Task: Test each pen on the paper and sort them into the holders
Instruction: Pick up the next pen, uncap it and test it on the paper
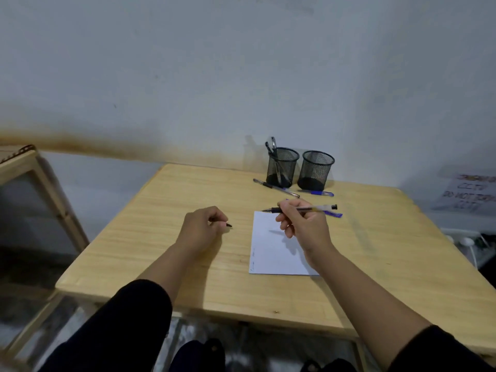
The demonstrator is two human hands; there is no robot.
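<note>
The right hand (303, 226) is holding a clear-barrelled black pen (300, 209) in a closed grip above the top edge of the white paper (271, 253), tip pointing left and its black end sticking out to the right. The left hand (201, 226) is resting on the wooden worktop (150, 237) left of the paper, its grip curled shut on a small dark cap (228, 225) whose tip is poking out between the fingers. Faint pen marks are showing along the paper's left edge, too small to read. At the back of the worktop two black mesh holders are standing side by side: the left holder (282, 167) is carrying two pens, the right holder (316, 170) is showing none. A black-grip pen (275, 187) and a blue pen (318, 193) are lying just in front of the holders, and another blue pen (334, 214) is lying behind the right hand. A sign (469, 194) is leaning by the wall at right; its blurred text seems to include "CCTV".
</note>
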